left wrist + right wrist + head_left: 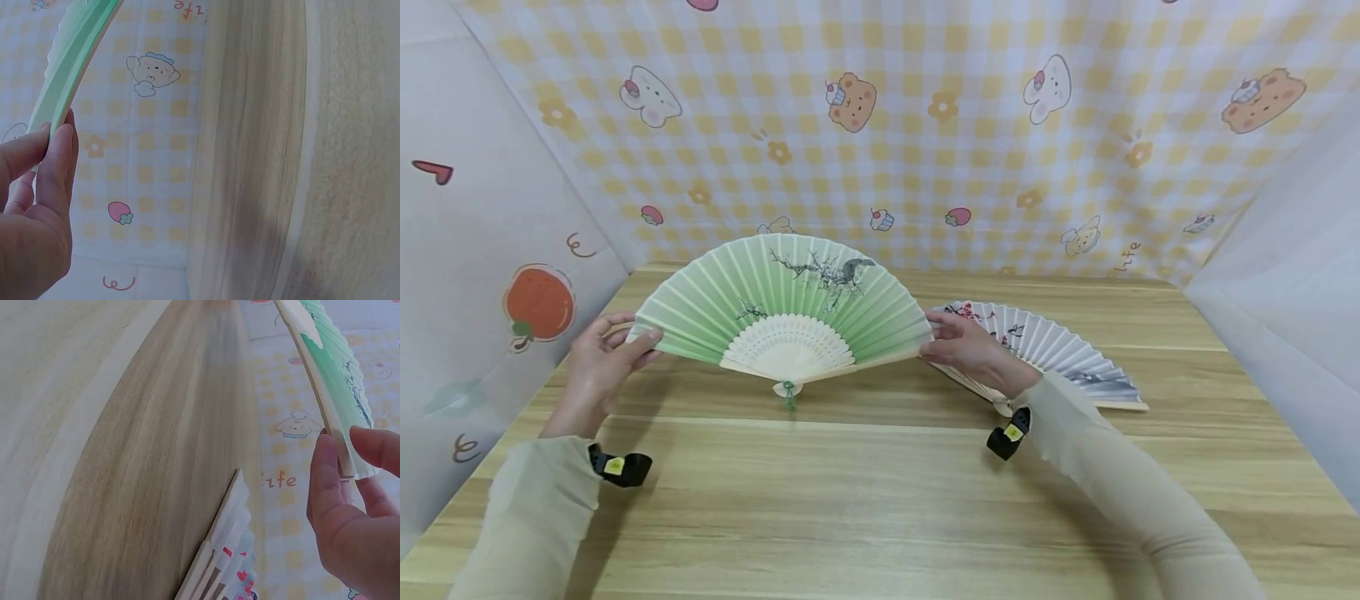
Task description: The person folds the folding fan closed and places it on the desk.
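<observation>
Both hands are on the green fan [786, 337], which is fully spread and held up above the table [850, 517], with its little tassel [790, 400] hanging off the bottom. Left hand [602, 354] pinches one end between thumb and fingers, right hand [966, 346] does the same at the other end.

There's also a white fan [1063, 354] with red blossoms, spread out on the table to the right. Right hand and sleeve [1105, 454] block a good chunk of it in the head view, but the right wrist view shows the hand apart from it. The green fan hides the bottom of the yellow checked cloth [910, 150] at the back. Each wrist wears a black strap, left one [628, 468] and right one [1007, 435].
</observation>
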Demonstrator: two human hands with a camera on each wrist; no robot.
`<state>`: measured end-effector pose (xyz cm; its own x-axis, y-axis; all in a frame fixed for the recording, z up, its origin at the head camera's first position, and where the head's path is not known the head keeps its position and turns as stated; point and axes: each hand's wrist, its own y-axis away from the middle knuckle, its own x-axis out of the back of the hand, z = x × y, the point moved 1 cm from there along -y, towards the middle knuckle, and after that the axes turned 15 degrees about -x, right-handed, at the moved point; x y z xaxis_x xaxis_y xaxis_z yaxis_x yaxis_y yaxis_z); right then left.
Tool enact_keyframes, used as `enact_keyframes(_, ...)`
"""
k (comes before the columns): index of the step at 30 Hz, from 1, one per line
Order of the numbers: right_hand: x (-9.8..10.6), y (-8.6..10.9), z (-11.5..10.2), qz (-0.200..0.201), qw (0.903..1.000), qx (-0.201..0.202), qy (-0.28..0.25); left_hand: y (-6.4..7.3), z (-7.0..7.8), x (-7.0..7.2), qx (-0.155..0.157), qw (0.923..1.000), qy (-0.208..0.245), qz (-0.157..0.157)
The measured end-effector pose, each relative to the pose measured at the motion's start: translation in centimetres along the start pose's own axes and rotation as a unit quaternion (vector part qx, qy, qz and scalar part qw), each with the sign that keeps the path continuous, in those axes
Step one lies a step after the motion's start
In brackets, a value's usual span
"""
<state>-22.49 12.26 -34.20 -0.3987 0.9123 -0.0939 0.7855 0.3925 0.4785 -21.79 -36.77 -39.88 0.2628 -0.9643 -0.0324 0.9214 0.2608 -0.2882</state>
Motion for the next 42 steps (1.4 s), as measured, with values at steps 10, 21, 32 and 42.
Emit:
enact_keyframes(10,0.5,1.3,0.2,0.005,0.9994,0.015,-0.029,0.1,0.0,-1.0,-0.028,0.9969,0.068,-0.028)
enact_keyframes(21,1.3,2.7,-0.3,0.022,0.9975,0.03,-0.06,3.3,7.2,-6.1,-0.006,0.99,0.121,-0.073)
enact_keyframes(32,2.2,3.7,-0.4,0.025,0.9946,0.04,-0.092,4.8,9.9,-8.5,-0.003,0.9787,0.185,-0.089)
enact_keyframes(42,3.1,4.2,-0.2,0.022,0.9906,0.049,-0.125,5.2,9.9,-9.3,0.006,0.976,0.191,-0.103)
